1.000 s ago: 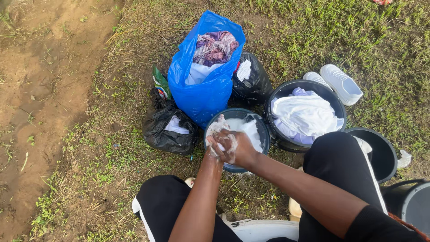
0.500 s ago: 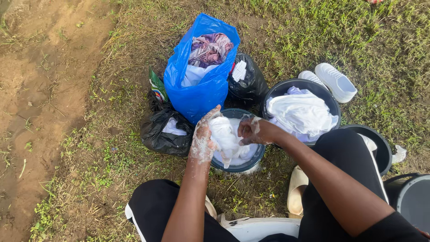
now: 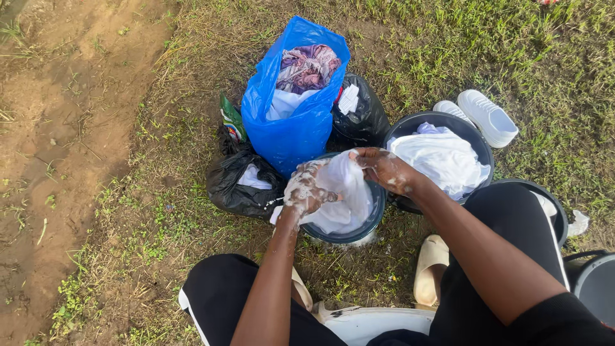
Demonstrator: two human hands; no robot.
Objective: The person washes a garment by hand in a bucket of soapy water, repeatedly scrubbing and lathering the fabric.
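The person sits low on the grass, knees spread, both bare forearms reaching forward over a small round dark wash basin (image 3: pixel 371 225) that stands on the ground between the legs. A wet white cloth (image 3: pixel 343 192) hangs out of that basin, part of it bunched in the water and part lifted above the rim. The soapy left hand (image 3: pixel 306 191), covered in white suds, is closed on the left side of the cloth, fingers curled into the fabric. The right hand (image 3: pixel 383 168), also flecked with foam, pinches the cloth's upper edge just above the basin's far rim, so the fabric is stretched between the two hands.

Just beyond the right hand stands a larger round dark tub (image 3: pixel 471 131) heaped with white laundry (image 3: pixel 442 157). Behind the small basin a bright blue plastic bag (image 3: pixel 291 125) stands open, with patterned purple fabric (image 3: pixel 309 65) and white cloth showing at its mouth. A black plastic bag (image 3: pixel 240 186) lies to the left of the basin, another black bag (image 3: pixel 362 118) sits behind the blue one, and a green packet (image 3: pixel 232 118) pokes up beside them. A pair of white shoes (image 3: pixel 483 115) rests on the grass past the tub. A beige slipper (image 3: pixel 429 269) lies near the person's right leg.
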